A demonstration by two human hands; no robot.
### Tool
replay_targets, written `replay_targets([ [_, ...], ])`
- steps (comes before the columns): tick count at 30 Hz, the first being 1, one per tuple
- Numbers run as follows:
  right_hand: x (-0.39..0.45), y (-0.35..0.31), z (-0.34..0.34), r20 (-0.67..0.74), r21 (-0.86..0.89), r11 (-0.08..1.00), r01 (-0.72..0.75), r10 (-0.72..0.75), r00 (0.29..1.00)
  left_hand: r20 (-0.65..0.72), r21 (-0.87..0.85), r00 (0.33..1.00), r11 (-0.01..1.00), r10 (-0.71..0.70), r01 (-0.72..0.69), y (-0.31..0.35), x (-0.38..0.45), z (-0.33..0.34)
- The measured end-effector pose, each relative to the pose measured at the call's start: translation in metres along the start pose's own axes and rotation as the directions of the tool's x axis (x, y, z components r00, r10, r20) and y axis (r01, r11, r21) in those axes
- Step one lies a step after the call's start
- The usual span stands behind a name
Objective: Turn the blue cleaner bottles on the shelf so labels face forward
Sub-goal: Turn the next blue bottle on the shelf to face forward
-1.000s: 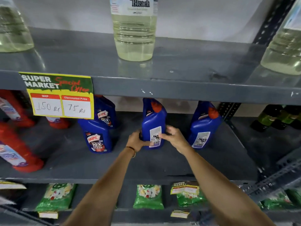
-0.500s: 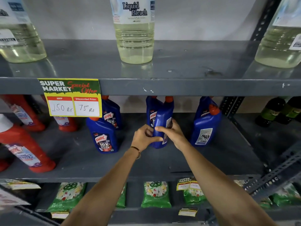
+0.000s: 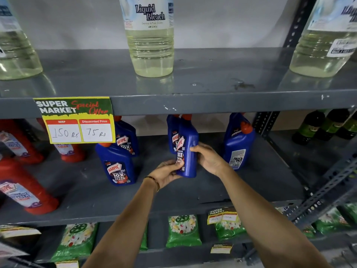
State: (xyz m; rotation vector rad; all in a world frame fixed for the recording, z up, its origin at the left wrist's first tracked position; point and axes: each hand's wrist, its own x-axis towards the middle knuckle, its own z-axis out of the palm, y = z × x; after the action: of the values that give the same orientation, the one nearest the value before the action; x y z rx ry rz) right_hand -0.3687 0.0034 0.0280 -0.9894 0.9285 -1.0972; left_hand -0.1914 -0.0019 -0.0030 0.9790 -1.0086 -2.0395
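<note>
bottle label now half-forward

Held bottle between 2 bottles on shelf.

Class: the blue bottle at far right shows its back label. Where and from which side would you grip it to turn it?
Probably the blue bottle at its flat-sided lower body, from the front: it stands upright, with open shelf beside it.

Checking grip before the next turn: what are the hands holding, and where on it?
Both hold one blue Harpic bottle: left hand at its lower left edge by the base, right hand around its right side at mid-body.
</note>
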Motion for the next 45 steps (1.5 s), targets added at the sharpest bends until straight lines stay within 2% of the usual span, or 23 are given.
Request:
replay_targets([
  [4,-0.002,0.001,-0.008,-0.060,-0.118,0.993,0.006,-0.014,0.998,-0.093,0.092,0.995,0.996,0.027,-0.019,-0.003,0.005,0.000],
  [7,-0.002,0.006,-0.012,-0.111,-0.231,0.973,-0.003,-0.023,0.994,-0.197,0.257,0.976,0.966,0.092,-0.040,-0.002,0.006,0.000],
  [11,0.001,0.008,-0.011,-0.149,-0.309,0.951,-0.013,-0.035,0.988,-0.321,0.560,0.919,0.828,0.229,-0.011,-0.004,0.012,-0.004],
  [13,0.001,0.010,-0.010,-0.148,-0.317,0.948,-0.014,-0.035,0.988,-0.362,0.646,0.888,0.763,0.285,0.019,-0.006,0.014,-0.005],
  [19,0.002,0.016,-0.009,-0.139,-0.321,0.947,-0.026,-0.020,0.990,-0.384,0.682,0.864,0.730,0.326,0.028,-0.016,0.015,-0.008],
  [24,-0.002,0.016,-0.009,-0.127,-0.336,0.941,-0.034,-0.009,0.992,-0.423,0.657,0.841,0.754,0.336,0.029,-0.020,0.012,-0.006],
  [28,-0.008,0.020,-0.010,-0.231,-0.328,0.944,-0.046,-0.033,0.972,-0.477,0.628,0.812,0.777,0.337,0.046,-0.028,0.008,-0.003],
  [33,-0.025,0.032,-0.018,-0.501,-0.374,0.920,-0.115,-0.097,0.860,-0.532,0.535,0.793,0.844,0.297,0.042,-0.042,-0.005,0.000],
  [36,-0.039,0.038,-0.027,-0.626,-0.334,0.933,-0.132,-0.115,0.772,-0.549,0.541,0.776,0.840,0.310,0.047,-0.050,-0.011,0.004],
  [40,-0.061,0.043,-0.045,-0.722,-0.353,0.924,-0.148,-0.169,0.671,-0.534,0.596,0.768,0.801,0.354,0.045,-0.062,-0.011,0.021],
  [45,-0.073,0.029,-0.078,-0.797,-0.369,0.914,-0.169,-0.218,0.563,-0.445,0.668,0.822,0.743,0.355,0.041,-0.070,0.008,0.054],
])
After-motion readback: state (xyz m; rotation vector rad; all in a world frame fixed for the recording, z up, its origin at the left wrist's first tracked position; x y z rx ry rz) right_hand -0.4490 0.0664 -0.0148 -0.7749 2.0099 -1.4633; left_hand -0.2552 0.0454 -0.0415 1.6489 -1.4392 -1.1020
